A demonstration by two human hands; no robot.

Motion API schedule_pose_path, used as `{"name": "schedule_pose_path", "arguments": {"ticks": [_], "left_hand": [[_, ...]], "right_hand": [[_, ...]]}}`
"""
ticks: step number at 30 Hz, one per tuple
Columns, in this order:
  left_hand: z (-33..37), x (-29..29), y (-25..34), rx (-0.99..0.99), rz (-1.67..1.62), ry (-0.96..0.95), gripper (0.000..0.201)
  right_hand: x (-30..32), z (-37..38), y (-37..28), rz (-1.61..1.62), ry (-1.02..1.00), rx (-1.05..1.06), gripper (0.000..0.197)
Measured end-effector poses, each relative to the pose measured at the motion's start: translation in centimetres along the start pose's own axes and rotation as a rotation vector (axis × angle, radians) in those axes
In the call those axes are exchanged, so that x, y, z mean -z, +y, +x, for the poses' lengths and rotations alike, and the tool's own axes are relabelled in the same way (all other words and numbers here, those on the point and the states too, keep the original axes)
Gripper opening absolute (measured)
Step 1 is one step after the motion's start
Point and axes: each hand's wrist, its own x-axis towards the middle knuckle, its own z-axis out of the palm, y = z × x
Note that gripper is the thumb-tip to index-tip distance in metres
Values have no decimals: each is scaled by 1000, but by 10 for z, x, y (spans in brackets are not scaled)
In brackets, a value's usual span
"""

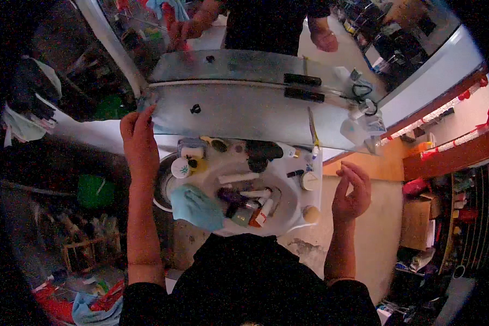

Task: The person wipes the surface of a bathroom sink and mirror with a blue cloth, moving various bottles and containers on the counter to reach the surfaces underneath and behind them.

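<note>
My left hand (139, 133) is at the left end of a glass shelf (239, 117), its fingertips pinched together. Whatever they may hold there is too small and blurred to make out. Right of the washbasin (294, 182), my right hand (350, 193) hangs in the air with loosely curled fingers, thumb apart and nothing visible in it. On the shelf lie a small black piece (195, 109), a dark oblong thing (304, 94) and a slim yellow and white stick (313, 127). Clear and white items (364, 111) crowd its right end.
Tubes and bottles (255, 198) fill the basin. A light blue cloth (197, 207) drapes over its left rim, near a round white-lidded jar (180, 168). Behind the shelf, a mirror (358, 22) reflects my arms. A green bucket (96, 190) stands left; shelving (462, 217) stands right.
</note>
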Motion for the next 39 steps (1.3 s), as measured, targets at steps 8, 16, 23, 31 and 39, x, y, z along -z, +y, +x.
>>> {"name": "schedule_pose_path", "arguments": {"ticks": [8,16,23,31,39], "left_hand": [[10,-2,72,10,-268,-342,41],[15,-32,60,-131,-45,-402,20],[15,-9,79,35,-325,-246,8],[-22,-9,149,1168,-1571,-748,25],[-64,-27,176,1119,-1521,-1223,25]], "right_hand": [[-15,74,-33,-35,-225,30,29],[-86,126,1,-342,-558,136,38],[-59,136,-8,-142,-431,-22,25],[-34,87,-30,-134,-549,-337,35],[-41,76,-26,-230,-587,-290,30]]}}
